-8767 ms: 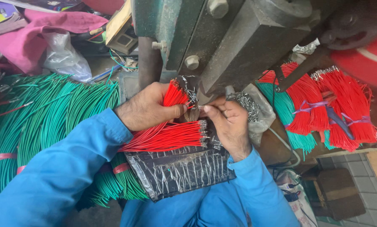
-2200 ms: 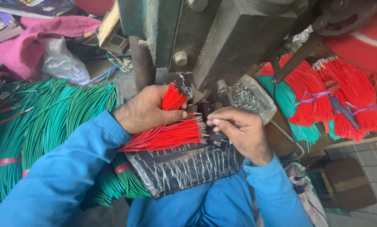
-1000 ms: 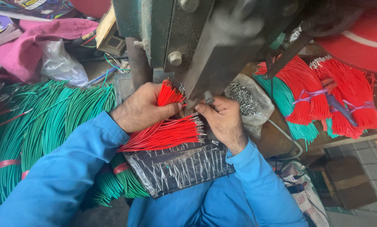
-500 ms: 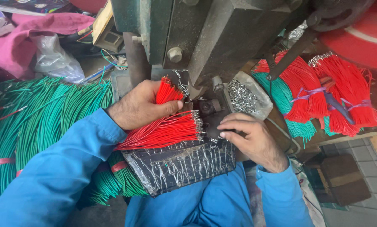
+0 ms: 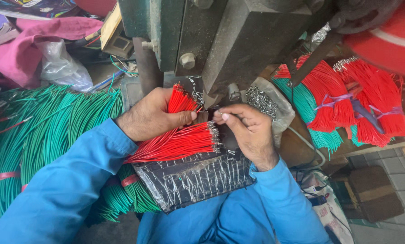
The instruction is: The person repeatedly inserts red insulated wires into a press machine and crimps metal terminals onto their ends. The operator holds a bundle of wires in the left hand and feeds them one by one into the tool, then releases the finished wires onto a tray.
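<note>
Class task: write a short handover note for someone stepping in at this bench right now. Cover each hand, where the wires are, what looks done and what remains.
Left hand: closed around a small bunch of red wires, their tips up by the green press machine.
Right hand: fingertips pinched at a wire end just under the press; what the grip holds is too small to tell.
Loose red wires lie across the black plastic-wrapped board on the lap.
Done: tied red bundles sit to the right.
Left: the loose red wires, and the green wires piled on the left.
</note>
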Tool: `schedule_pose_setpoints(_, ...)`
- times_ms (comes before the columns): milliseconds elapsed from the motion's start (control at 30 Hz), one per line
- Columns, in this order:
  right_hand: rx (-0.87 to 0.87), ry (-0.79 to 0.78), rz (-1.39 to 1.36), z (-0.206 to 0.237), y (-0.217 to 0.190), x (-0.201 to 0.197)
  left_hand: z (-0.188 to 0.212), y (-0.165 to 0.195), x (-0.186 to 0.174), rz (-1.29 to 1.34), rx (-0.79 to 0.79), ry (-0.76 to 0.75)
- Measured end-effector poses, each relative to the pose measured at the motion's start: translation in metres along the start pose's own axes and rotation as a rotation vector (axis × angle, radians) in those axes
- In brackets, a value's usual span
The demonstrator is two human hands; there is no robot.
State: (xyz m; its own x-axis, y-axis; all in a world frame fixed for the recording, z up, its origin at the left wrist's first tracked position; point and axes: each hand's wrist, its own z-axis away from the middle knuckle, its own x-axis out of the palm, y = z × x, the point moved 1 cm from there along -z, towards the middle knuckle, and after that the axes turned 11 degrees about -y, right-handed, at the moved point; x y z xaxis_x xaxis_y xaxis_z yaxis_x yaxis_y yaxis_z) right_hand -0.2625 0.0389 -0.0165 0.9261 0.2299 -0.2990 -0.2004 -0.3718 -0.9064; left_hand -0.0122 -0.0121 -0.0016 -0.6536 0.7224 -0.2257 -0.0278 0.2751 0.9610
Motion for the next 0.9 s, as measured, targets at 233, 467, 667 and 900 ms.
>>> schedule_pose_setpoints(233,-0.025,0.014,-0.019,-0.016,0.002,0.013,0.003,0.005,0.000,-0.101,-0.045,0.051)
schedule_pose_setpoints(467,0.047,-0.019,0.060,-0.020,0.015,0.008,0.003,0.008,0.001,-0.080,-0.031,0.040)
schedule_pose_setpoints(667,0.034,0.015,0.104,-0.020,0.017,0.008,0.002,0.007,0.001,-0.137,-0.020,0.062)
schedule_pose_setpoints(900,0.040,0.004,0.078,-0.021,0.006,0.015,0.003,0.002,-0.001,-0.107,-0.022,0.047)
